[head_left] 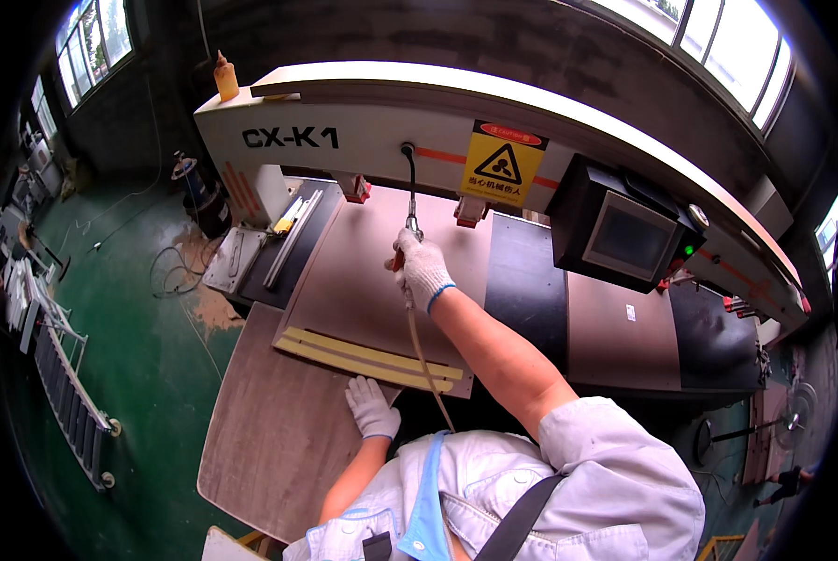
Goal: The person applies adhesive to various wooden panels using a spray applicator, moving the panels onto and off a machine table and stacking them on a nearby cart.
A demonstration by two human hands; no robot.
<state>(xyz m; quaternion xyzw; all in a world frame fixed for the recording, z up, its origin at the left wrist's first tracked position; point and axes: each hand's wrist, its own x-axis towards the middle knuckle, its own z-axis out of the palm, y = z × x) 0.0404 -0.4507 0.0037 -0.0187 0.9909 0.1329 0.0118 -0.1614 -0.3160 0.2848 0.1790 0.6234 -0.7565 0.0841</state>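
My right hand (422,266), in a white knit glove, reaches forward over a large brown panel (372,243). Its fingers are wrapped round what looks like an air blow gun (398,261), of which an orange part shows. A thin pale hose (424,355) runs from this hand back toward my body. Just above the fist, a metal fitting (414,225) meets a black cable (411,178) hanging from the machine beam. My left hand (372,408), also gloved, lies with fingers spread on a wood-grain board (260,411), close to two yellow strips (363,358) along the panel's near edge.
A white machine beam (363,140) spans the far side, with a yellow warning sign (504,164) and a screen (629,236) mounted on it. An orange-yellow bottle (225,79) stands on its left end. Another brown panel (623,327) lies right. A roller conveyor (68,397) stands left.
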